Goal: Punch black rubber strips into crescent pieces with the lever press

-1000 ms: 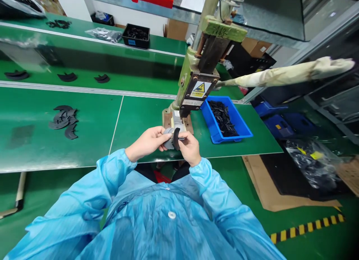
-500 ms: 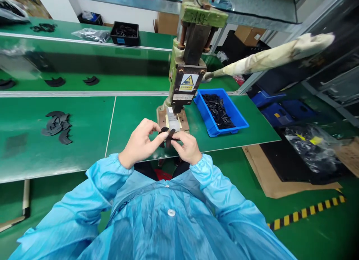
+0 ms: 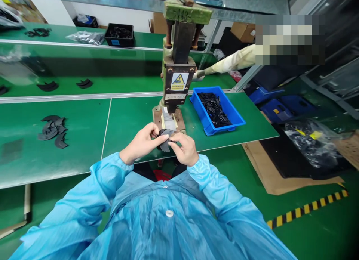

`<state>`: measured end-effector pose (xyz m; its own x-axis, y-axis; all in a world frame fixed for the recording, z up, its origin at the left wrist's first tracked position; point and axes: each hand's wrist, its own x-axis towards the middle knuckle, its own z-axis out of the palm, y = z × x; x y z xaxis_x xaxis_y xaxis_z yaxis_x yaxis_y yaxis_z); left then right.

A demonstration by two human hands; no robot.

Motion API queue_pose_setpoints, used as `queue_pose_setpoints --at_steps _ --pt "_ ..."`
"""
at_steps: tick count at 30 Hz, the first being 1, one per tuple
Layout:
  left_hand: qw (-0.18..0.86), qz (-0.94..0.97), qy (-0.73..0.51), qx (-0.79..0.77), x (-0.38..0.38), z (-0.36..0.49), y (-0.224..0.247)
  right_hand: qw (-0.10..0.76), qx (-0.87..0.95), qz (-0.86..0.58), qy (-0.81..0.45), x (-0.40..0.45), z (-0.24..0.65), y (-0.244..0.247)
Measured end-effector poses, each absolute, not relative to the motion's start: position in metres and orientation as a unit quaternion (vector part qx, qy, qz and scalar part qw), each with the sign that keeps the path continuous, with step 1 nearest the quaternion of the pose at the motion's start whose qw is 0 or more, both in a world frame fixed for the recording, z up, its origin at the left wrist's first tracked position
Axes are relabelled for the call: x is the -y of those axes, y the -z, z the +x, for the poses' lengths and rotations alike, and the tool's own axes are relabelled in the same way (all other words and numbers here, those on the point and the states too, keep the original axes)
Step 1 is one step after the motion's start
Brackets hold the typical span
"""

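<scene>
Just below the centre of the frame, the person's left hand (image 3: 141, 142) and right hand (image 3: 185, 148) meet at a dark curved part (image 3: 165, 146). The fingers of both are narrowed in a pinch on it, partly hiding it, so whether it is one layer or several cannot be told. It is held near the front edge of the green worktop (image 3: 131, 114), before the base of a press (image 3: 181, 45). Right of centre sits a blue bin (image 3: 224, 130) of small black pieces (image 3: 214, 108); at left lies a pile of curved parts (image 3: 52, 130).
</scene>
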<state>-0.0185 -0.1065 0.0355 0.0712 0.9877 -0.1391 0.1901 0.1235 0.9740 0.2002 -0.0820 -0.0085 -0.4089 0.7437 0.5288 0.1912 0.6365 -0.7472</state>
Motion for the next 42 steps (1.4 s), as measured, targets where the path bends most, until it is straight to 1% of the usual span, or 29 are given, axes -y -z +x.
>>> queue_pose_setpoints --at_steps 2,4,6,8,10,14,16,20,22,25,27,28,29,30,31,32,35,37,39,42 --pt "0.570 0.495 -0.393 -0.525 0.107 -0.020 -0.031 0.461 0.773 -0.293 -0.321 0.082 0.200 0.010" --pt "0.630 0.474 -0.360 -0.498 0.105 -0.024 -0.023 0.444 0.778 -0.292 -0.335 0.080 0.201 0.014" --pt "0.638 0.452 -0.366 -0.505 0.099 -0.032 -0.011 0.416 0.781 -0.305 -0.352 0.077 0.204 0.018" --pt "0.607 0.400 -0.425 -0.540 0.086 -0.046 0.003 0.408 0.767 -0.331 -0.367 0.074 0.213 0.022" --pt "0.583 0.315 -0.477 -0.577 0.066 -0.065 0.018 0.421 0.745 -0.356 -0.375 0.072 0.226 0.025" --pt "0.532 0.177 -0.498 -0.662 0.002 -0.107 0.037 0.431 0.727 -0.389 -0.367 0.072 0.258 0.028" --pt "0.497 0.166 -0.512 -0.680 -0.039 -0.125 0.039 0.422 0.730 -0.399 -0.361 0.074 0.270 0.027" --pt "0.460 0.201 -0.549 -0.668 -0.105 -0.152 0.042 0.410 0.745 -0.409 -0.331 0.071 0.289 0.016" --pt "0.439 0.218 -0.553 -0.673 -0.117 -0.159 0.051 0.411 0.752 -0.424 -0.293 0.059 0.305 0.008" --pt "0.405 0.257 -0.548 -0.685 -0.106 -0.160 0.071 0.399 0.749 -0.481 -0.219 0.020 0.343 -0.003" --pt "0.393 0.297 -0.540 -0.683 -0.089 -0.158 0.083 0.352 0.740 -0.545 -0.176 -0.019 0.369 -0.006" --pt "0.390 0.316 -0.535 -0.680 -0.078 -0.156 0.087 0.291 0.743 -0.580 -0.164 -0.040 0.380 -0.006" --pt "0.387 0.333 -0.529 -0.678 -0.067 -0.154 0.090 0.201 0.749 -0.612 -0.155 -0.060 0.388 -0.006" --pt "0.386 0.347 -0.524 -0.676 -0.055 -0.153 0.092 0.091 0.758 -0.628 -0.152 -0.078 0.392 -0.005" --pt "0.384 0.359 -0.518 -0.675 -0.044 -0.151 0.094 0.038 0.759 -0.630 -0.160 -0.094 0.394 -0.004" --pt "0.380 0.374 -0.511 -0.674 -0.032 -0.149 0.095 0.002 0.759 -0.629 -0.169 -0.106 0.394 -0.002" --pt "0.356 0.432 -0.475 -0.679 0.002 -0.145 0.100 -0.074 0.749 -0.627 -0.202 -0.125 0.383 0.006" --pt "0.337 0.464 -0.452 -0.683 0.018 -0.142 0.103 -0.108 0.738 -0.631 -0.212 -0.128 0.374 0.011" --pt "0.327 0.479 -0.441 -0.685 0.029 -0.139 0.104 -0.120 0.731 -0.635 -0.218 -0.128 0.368 0.015" --pt "0.317 0.486 -0.431 -0.692 0.035 -0.134 0.101 -0.100 0.725 -0.645 -0.221 -0.123 0.367 0.015"
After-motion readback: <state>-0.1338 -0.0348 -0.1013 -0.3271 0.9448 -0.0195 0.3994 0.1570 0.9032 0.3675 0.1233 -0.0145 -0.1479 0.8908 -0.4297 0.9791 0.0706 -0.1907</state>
